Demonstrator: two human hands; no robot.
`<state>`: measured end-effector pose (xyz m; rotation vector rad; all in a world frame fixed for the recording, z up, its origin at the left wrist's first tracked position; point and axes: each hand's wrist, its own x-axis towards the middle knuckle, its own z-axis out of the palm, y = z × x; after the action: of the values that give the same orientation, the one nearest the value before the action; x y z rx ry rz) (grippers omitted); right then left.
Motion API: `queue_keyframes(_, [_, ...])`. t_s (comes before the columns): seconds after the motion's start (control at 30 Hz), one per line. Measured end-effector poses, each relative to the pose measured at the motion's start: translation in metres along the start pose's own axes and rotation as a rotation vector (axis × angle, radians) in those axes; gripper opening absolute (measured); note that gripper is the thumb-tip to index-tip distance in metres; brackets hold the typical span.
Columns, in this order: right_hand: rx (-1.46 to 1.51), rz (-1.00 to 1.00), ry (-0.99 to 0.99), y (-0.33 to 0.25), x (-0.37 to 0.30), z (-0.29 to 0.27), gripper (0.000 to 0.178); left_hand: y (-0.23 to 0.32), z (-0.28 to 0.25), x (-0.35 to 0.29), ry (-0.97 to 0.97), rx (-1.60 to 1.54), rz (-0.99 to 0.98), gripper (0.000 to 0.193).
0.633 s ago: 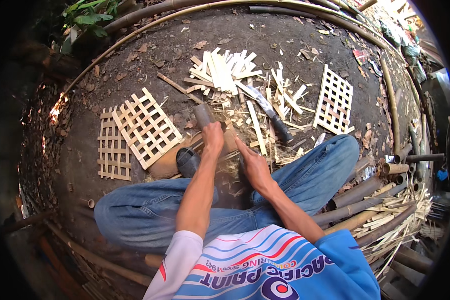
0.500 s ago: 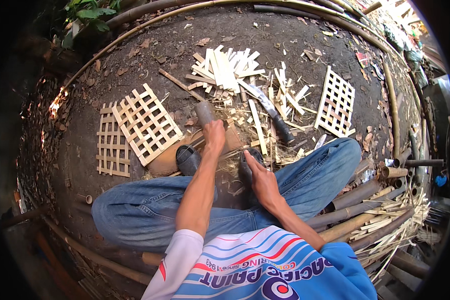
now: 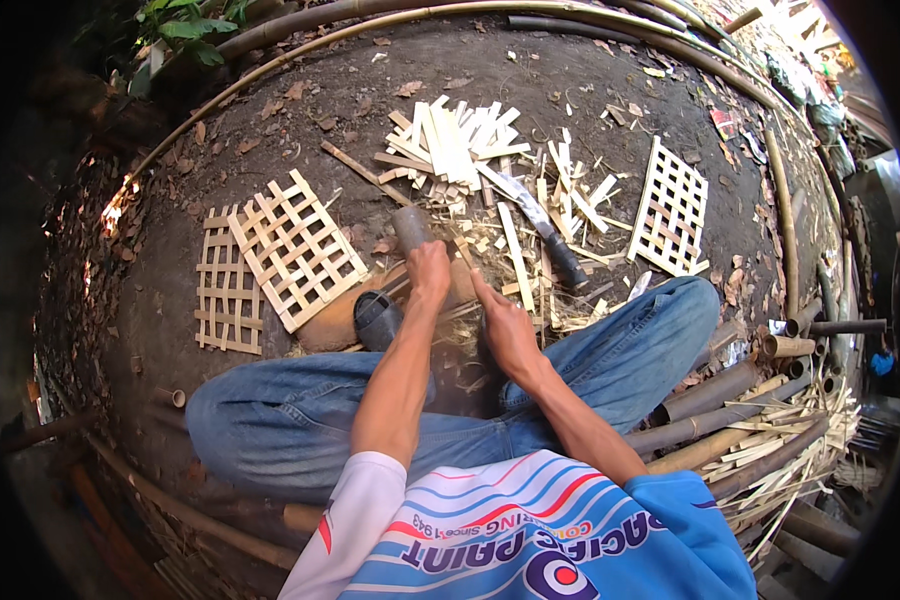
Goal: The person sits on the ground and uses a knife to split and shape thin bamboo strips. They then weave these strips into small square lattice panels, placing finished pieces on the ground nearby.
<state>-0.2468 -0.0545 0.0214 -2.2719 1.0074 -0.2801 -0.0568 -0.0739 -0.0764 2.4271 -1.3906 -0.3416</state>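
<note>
My left hand (image 3: 428,270) is closed round the near end of a thick grey cylinder (image 3: 409,228), which points away from me. Close by on its right, my right hand (image 3: 507,330) is closed, with the index finger stretched along a narrow bamboo strip (image 3: 462,248). The strip's far end reaches toward a brown wooden block (image 3: 460,288) on the ground between my feet. A dark shoe (image 3: 377,318) shows beside my left forearm; the other shoe is mostly hidden behind my right hand.
Pale bamboo strips (image 3: 460,140) lie heaped ahead, with a large knife (image 3: 540,222) beside them. Woven bamboo lattices lie at left (image 3: 295,250) and right (image 3: 670,205). Bamboo poles (image 3: 710,390) and thin slivers (image 3: 770,450) lie at my right.
My right hand has moved forward and left, from near my right shoe toward the block, bringing the bamboo strip close to my left hand. The left hand has hardly moved.
</note>
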Motion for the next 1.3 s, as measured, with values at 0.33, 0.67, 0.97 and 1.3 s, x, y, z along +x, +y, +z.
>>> queue_keyframes(0.33, [-0.062, 0.046, -0.081, -0.004, -0.033, -0.014, 0.081, 0.002, -0.002, 0.003, -0.021, 0.026, -0.007, 0.018])
queue_keyframes(0.67, [-0.051, 0.010, -0.067, 0.000, -0.029, -0.020, 0.084, -0.001, -0.002, 0.000, -0.038, 0.012, -0.001, 0.018])
queue_keyframes(0.97, [0.013, 0.016, -0.029, 0.005, -0.007, -0.016, 0.079, -0.002, 0.004, 0.001, -0.048, 0.002, -0.025, 0.019])
queue_keyframes(1.3, [0.006, -0.013, -0.029, 0.012, -0.010, -0.009, 0.082, -0.004, 0.002, 0.002, -0.058, 0.039, -0.010, 0.017])
